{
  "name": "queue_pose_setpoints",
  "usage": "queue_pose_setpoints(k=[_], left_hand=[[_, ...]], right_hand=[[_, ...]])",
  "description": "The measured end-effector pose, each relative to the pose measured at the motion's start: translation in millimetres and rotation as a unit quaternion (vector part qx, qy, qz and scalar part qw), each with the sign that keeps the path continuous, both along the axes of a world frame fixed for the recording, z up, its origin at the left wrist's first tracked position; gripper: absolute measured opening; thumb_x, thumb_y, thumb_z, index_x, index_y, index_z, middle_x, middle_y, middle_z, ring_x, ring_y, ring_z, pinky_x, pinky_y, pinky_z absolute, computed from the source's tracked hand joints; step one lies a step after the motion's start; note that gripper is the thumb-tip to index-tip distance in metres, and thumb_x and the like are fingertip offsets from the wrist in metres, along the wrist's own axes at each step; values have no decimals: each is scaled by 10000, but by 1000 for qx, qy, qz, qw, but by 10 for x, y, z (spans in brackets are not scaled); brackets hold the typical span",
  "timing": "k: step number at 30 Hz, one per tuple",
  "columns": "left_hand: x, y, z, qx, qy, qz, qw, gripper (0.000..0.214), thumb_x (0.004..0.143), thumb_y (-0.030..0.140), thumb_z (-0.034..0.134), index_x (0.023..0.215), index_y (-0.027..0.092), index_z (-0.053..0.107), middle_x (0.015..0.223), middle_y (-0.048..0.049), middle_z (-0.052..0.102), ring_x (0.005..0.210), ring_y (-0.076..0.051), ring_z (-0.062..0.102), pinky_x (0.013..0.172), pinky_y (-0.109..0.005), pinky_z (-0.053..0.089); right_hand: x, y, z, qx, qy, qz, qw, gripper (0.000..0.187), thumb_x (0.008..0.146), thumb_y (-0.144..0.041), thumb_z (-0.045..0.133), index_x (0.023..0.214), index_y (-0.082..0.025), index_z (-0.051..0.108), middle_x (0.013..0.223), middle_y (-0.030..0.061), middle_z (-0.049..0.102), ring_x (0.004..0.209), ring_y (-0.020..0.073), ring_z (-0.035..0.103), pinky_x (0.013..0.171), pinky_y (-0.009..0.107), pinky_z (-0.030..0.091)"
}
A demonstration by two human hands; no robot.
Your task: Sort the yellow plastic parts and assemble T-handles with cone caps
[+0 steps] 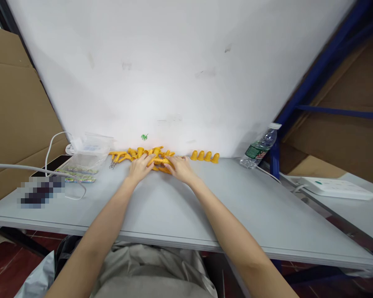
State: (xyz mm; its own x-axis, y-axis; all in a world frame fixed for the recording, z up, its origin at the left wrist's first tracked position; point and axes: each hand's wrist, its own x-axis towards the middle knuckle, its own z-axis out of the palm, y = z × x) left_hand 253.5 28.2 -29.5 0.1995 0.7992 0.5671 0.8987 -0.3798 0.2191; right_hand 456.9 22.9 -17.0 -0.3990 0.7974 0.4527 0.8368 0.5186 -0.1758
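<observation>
Both of my hands are at the back of the table, among a pile of yellow plastic parts [140, 152]. My left hand [139, 168] has its fingers closed on the left end of a yellow plastic piece [159, 161]. The right end of the same piece is gripped by my right hand [182, 169]. My fingers cover part of it, so its full shape is hidden. Branched yellow pieces [119, 156] lie just left of my left hand, with a few small metal screws [112, 164] beside them. Right of my right hand stands a row of several yellow cups [208, 156].
A white panel [180, 82] rises behind the table [174, 211]. Clear plastic bags [91, 153], green packets [81, 179] and a white cable [49, 153] lie at left. At right, a water bottle [260, 147] leans near a blue post; a power strip [337, 188] sits beyond.
</observation>
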Motion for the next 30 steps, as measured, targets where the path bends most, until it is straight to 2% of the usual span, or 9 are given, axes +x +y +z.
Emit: queue_pose_setpoints(k=[3, 7, 10, 14, 17, 22, 26, 30], left_hand=[[33, -19, -5, -13, 2, -11, 1000, 359, 882, 257, 545, 1226, 264, 649, 1047, -60, 695, 899, -208, 656, 742, -275, 475], [65, -33, -9, -17, -9, -4, 1000, 358, 841, 249, 589, 1190, 247, 670, 1049, -49, 717, 926, -207, 660, 776, -279, 486], [67, -41, 10, -14, -13, 5, 1000, 362, 831, 248, 592, 1184, 248, 674, 1046, -46, 724, 910, -204, 664, 779, -280, 489], [59, -54, 32, -19, -10, 10, 1000, 369, 832, 246, 584, 1190, 251, 674, 1053, -52, 724, 909, -211, 668, 778, -285, 489], [75, -58, 22, -15, -13, 11, 1000, 367, 826, 243, 582, 1180, 248, 681, 1043, -52, 728, 915, -214, 669, 789, -289, 489], [125, -54, 2, 1, -24, 14, 1000, 347, 813, 233, 581, 1140, 240, 698, 1027, -48, 735, 910, -216, 672, 778, -289, 494], [108, -37, 12, 2, -38, 28, 999, 340, 808, 240, 590, 1131, 237, 697, 1010, -50, 734, 927, -224, 668, 784, -295, 493], [30, 15, 27, -12, -74, 85, 994, 306, 844, 288, 568, 1114, 229, 702, 893, -62, 728, 862, -231, 670, 761, -306, 485]], right_hand=[[1, 3, -7, 24, -63, -21, 997, 227, 938, -264, 453, 1068, -168, 612, 1065, 148, 702, 1039, 292, 584, 952, 452, 314], [3, 20, -33, 87, -74, -47, 992, 211, 901, -141, 450, 1065, -164, 582, 1081, 141, 687, 1031, 279, 579, 992, 450, 284], [3, 31, -59, 92, -64, -37, 993, 220, 917, -183, 451, 1101, -152, 569, 1068, 148, 686, 1019, 277, 587, 1000, 451, 292], [-1, 40, -93, 82, -57, -4, 995, 314, 958, -287, 427, 1219, -166, 551, 1137, 150, 680, 1063, 287, 576, 1045, 522, 253], [-2, 51, -104, 84, -63, -12, 994, 275, 948, -227, 421, 1165, -182, 584, 1139, 139, 683, 1081, 282, 567, 1061, 555, 232], [5, 71, -105, 140, -54, -36, 988, 249, 908, -143, 441, 1100, -202, 589, 1177, 126, 663, 1127, 268, 542, 1078, 565, 204], [69, 124, -123, 174, -37, -74, 981, 229, 881, -111, 436, 1037, -189, 585, 1151, 127, 657, 1107, 264, 534, 1069, 534, 222], [309, 249, -174, 169, 26, -162, 972, 170, 873, -195, 500, 1004, -166, 605, 1098, 148, 647, 1046, 283, 537, 973, 480, 324]])
